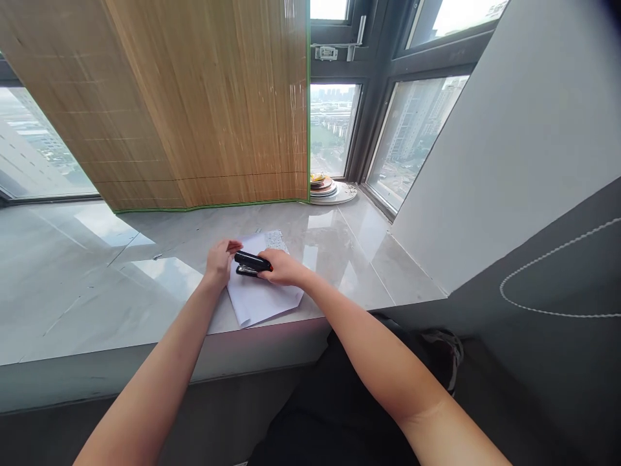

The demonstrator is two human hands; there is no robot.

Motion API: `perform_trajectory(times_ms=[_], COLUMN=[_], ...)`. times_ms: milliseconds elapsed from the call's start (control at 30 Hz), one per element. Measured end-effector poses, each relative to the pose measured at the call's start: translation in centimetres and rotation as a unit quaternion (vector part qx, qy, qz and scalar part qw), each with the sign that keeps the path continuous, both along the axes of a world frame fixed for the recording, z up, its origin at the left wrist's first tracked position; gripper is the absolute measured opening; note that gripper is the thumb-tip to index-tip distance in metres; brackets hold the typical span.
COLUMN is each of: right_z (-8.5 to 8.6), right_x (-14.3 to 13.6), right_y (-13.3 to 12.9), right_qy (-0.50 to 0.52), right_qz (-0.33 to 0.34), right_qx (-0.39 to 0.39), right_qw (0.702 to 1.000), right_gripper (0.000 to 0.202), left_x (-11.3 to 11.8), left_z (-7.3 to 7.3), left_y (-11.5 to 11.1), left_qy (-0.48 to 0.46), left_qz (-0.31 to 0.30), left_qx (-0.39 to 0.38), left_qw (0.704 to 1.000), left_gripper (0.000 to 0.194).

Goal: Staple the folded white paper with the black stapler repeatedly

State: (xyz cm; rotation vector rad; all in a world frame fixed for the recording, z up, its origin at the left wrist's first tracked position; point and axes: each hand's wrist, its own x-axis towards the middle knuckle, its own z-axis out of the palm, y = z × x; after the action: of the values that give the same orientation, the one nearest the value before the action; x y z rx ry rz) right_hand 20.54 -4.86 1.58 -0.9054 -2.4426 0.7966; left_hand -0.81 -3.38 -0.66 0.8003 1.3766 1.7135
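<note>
Over the sill (363, 272), the right hand (284, 267) is closed around the rear of the stapler (253, 261), thumb side uppermost, with the fingers wrapped on its body. The left hand (220, 260) is at the left edge of the paper (269, 299), fingers nearly straight, together and directed toward the stapler's nose; whether they grip the sheet cannot be told. The stapler is located above the upper half of the paper, its nose pointing left. Its casing is black and glossy, with a pale highlight along the rounded upper arm. The upper arm and the base stand apart at the nose, leaving a narrow wedge-shaped gap; the base is slimmer and shows a bright metallic glint. A small orange-red spot is visible beside the right-hand grip. The paper is white and set at a slant; its near left corner is curled, its near right corner appears folded, and a dark-speckled print occupies the far right corner. Whether it is one sheet or several cannot be told. The sill is pale, glossy tile with window reflections. Beyond it hangs a bamboo blind (208, 110) with green edging; stacked plates (324, 189) stand at the blind's right edge, near the window corner.
</note>
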Motion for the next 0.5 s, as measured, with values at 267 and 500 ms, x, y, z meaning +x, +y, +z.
perform_trajectory(times_ms=[267,500], right_z=[0.0,-1.7], right_x=[2.8,3.2], right_y=[1.8,3.1], right_qy=[0.150,0.188], right_qz=[0.016,0.041], right_qx=[-0.249,-0.329], right_qw=[0.957,0.925], right_gripper=[0.029,0.036], left_x=[-0.3,-1.2], left_z=[-0.9,-0.1], left_y=[-0.4,-0.1], left_qy=[0.089,-0.039], left_qz=[-0.052,-0.075], left_qx=[0.039,0.022], left_qw=[0.994,0.996], left_gripper=[0.028,0.041])
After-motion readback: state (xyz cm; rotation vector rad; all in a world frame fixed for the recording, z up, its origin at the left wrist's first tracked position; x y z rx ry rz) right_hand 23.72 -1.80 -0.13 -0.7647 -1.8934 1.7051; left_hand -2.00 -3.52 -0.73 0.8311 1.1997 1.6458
